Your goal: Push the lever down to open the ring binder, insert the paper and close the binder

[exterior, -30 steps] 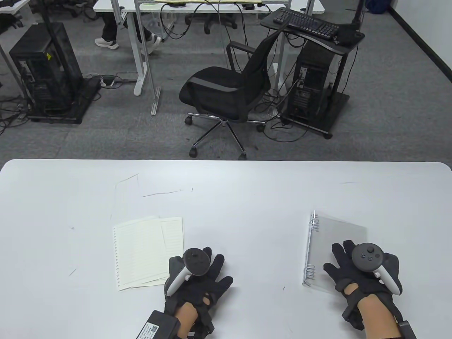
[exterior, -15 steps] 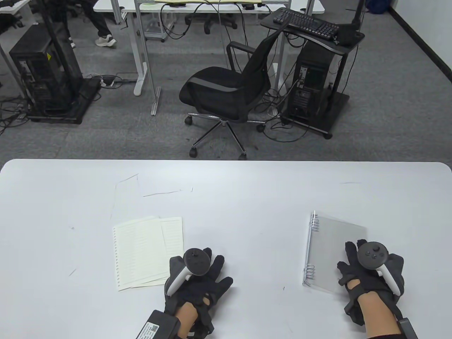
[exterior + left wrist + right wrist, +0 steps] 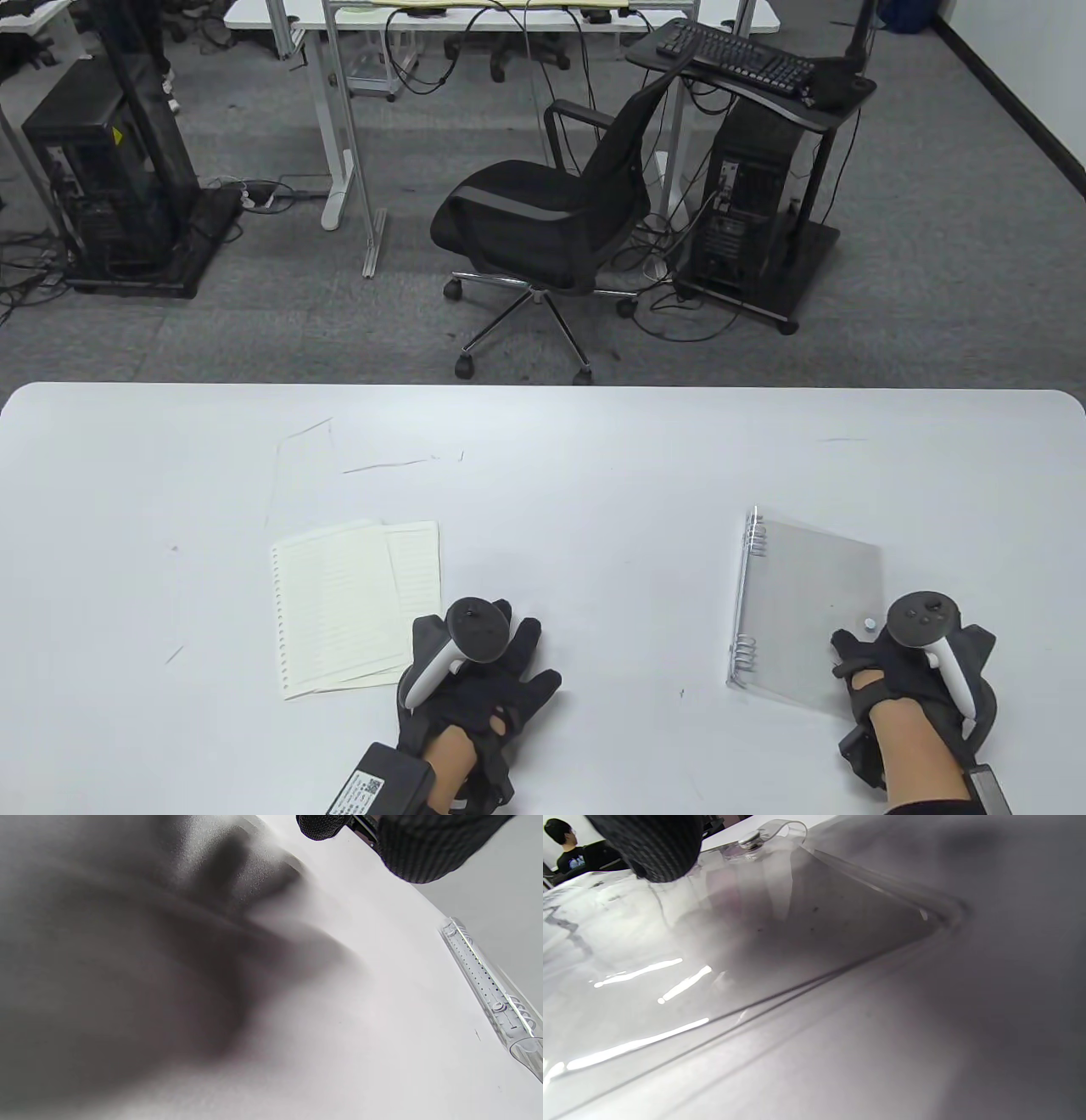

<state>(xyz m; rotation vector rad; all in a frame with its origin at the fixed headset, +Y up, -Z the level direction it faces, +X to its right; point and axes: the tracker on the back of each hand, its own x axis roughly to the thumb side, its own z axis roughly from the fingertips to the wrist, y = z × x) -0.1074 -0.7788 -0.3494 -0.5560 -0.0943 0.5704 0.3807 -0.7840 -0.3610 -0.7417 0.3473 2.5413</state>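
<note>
Beyond the white table (image 3: 543, 441), a black office chair (image 3: 543, 221) is standing on grey carpet. Two computer towers are sitting on wheeled stands, one at the left (image 3: 102, 170), one at the right (image 3: 747, 212). A keyboard (image 3: 734, 53) is resting on a shelf above the right tower. Cables are trailing across the floor.

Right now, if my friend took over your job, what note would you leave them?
Left hand: flat on the table, fingers spread, beside the loose paper, holding nothing.
Right hand: at the right edge of the clear ring binder; whether it grips the cover, I cannot tell.
Done: nothing. The binder lies shut, the paper is outside it.
Left: open the cover, push the lever, put the paper on the rings, close it.
</note>
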